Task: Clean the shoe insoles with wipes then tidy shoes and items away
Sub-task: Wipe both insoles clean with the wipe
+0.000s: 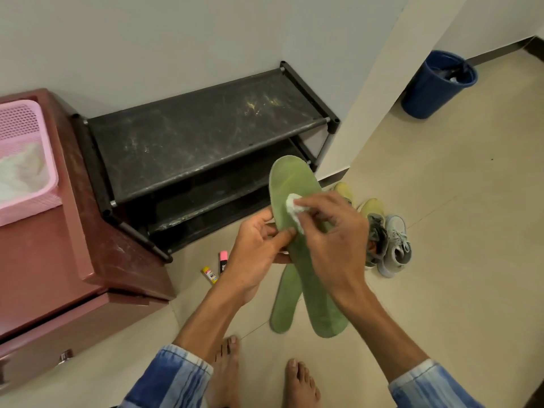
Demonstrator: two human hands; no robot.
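Pinching a white wipe (293, 208) with my right hand (332, 240), I press it on the green insole (294, 178) gripped in my left hand (256, 254).

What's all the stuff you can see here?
shoe rack: 1, black, against the wall
insoles: 2, green, held before the rack
wipe: 1, white, on the top insole
shoes: several, yellow and grey, right of rack
bin: 1, blue, far right
cabinet: 1, red-brown, left
basket: 1, pink, on the cabinet
marker: 1, pink, floor by rack
stick: 1, yellow, beside marker
feet: 2, bare, bottom
left hand: 1, holds insoles
right hand: 1, pinches wipe
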